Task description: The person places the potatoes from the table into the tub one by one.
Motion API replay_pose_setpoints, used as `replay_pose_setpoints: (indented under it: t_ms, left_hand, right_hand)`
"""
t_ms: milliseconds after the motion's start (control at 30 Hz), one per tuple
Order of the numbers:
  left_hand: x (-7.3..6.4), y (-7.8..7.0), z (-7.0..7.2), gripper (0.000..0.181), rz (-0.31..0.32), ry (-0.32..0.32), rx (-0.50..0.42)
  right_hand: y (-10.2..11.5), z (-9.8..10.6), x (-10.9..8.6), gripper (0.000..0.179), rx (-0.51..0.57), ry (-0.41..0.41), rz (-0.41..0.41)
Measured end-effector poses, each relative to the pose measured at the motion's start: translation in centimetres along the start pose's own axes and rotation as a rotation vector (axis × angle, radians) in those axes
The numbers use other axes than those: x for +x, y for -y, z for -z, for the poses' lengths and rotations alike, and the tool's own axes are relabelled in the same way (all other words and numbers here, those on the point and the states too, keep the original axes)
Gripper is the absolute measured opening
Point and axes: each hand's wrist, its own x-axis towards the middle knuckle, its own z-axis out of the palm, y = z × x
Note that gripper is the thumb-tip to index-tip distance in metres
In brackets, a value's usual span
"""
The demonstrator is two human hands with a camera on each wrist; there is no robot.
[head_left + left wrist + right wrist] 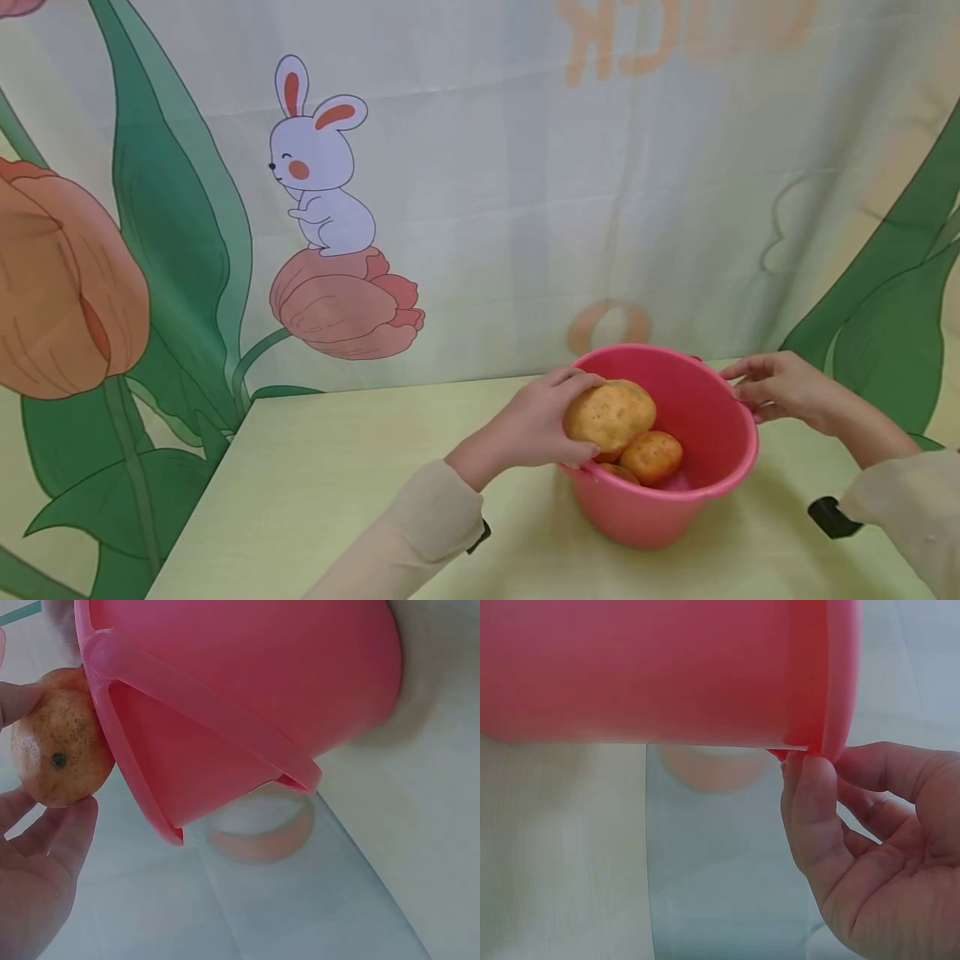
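Note:
A pink bucket (pixel 637 517) stands on the table, tilted a little in the head view. My left hand (pixel 536 421) grips a large yellow-brown potato (pixel 611 414) at the bucket's left rim, thumb and fingers spread round its sides. In the left wrist view that potato (pixel 64 742) overlaps the rim, and the bucket's handle (pixel 202 697) hangs down the outside. Lower inside the bucket lies a smaller potato (pixel 652 457), with part of another (pixel 619 473) beside it. At the far right my right hand (pixel 791 392) pinches the bucket's rim between thumb and fingers.
The pale yellow-green table (pixel 315 483) stretches to the left of the bucket. Behind its back edge hangs a curtain (pixel 480 208) printed with tulips, leaves and a white rabbit. Dark wrist straps show at both sleeves.

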Motion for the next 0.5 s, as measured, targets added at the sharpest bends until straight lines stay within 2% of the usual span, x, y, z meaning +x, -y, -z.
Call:
replay_pose_setpoints:
  t_ms: [233,500]
  left_hand:
    - [1.0,-0.4,-0.6,0.064,-0.021,0.097,0.004]
    - [1.8,-0.6,-1.3,0.063,-0.066,0.143,0.041]
  right_hand:
    - [0.0,0.0,0.1,0.048,-0.006,-0.005,-0.006]
    - [-0.1,0.0,0.1,0.049,-0.003,-0.004,-0.009]
